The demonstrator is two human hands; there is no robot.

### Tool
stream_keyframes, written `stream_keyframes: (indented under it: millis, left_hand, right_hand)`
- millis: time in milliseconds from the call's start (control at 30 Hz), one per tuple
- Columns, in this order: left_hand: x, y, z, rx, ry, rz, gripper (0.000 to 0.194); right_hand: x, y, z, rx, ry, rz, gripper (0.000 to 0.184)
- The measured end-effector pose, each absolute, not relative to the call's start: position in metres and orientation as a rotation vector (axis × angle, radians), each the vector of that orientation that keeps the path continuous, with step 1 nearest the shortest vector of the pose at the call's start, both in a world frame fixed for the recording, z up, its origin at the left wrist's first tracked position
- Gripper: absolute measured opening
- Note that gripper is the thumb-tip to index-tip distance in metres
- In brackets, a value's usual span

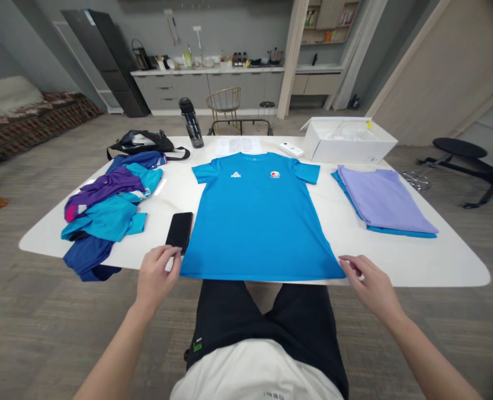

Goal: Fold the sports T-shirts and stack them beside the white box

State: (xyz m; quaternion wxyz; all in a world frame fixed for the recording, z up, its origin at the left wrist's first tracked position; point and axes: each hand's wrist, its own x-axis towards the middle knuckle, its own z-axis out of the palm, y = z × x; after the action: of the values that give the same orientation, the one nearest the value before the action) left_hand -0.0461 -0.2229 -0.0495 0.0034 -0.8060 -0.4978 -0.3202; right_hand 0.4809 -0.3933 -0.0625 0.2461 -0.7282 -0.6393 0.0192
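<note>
A blue short-sleeved T-shirt (260, 222) lies flat and spread on the white table (446, 261), collar away from me, with a white logo and a round badge on its chest. My left hand (158, 275) is just left of its lower left corner, fingers loosely curled and apart, fingertips over the near end of a black phone (180, 230). Beside the lower right corner is my right hand (367, 283), fingers bent and apart, the tips at or very near the shirt's edge. No cloth shows between the fingers of either hand.
Crumpled clothes (113, 205) and a black bag (146, 143) lie at left. Folded lavender and blue garments (386, 197) lie at right. Behind are a dark bottle (192, 123), paper (238, 146), a white remote-like device (291, 149) and an open white box (350, 145).
</note>
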Motion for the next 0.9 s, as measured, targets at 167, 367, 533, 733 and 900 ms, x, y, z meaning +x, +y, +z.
stream_keyframes:
  millis: [167, 367, 533, 733, 900]
  left_hand:
    - [0.03, -0.064, -0.026, -2.68, -1.78, -1.051, 0.025]
    - [0.087, 0.113, -0.044, -2.377, -2.212, -0.585, 0.046]
    - [0.085, 0.189, -0.071, -2.012, -2.46, -0.395, 0.054]
    - [0.082, 0.218, -0.104, -2.157, -2.177, -0.286, 0.048]
    - [0.07, 0.232, -0.103, -2.302, -2.08, -0.303, 0.048]
  right_hand:
    - [0.48, -0.233, -0.041, -1.963, -1.782, 0.279, 0.024]
    - [0.475, -0.035, -0.065, -2.032, -1.624, 0.297, 0.026]
    - [0.471, 0.054, -0.087, -2.054, -1.64, 0.139, 0.028]
    - [0.441, 0.099, -0.109, -2.126, -1.732, 0.048, 0.035]
    - [0.442, 0.102, -0.115, -2.137, -1.76, 0.066, 0.049]
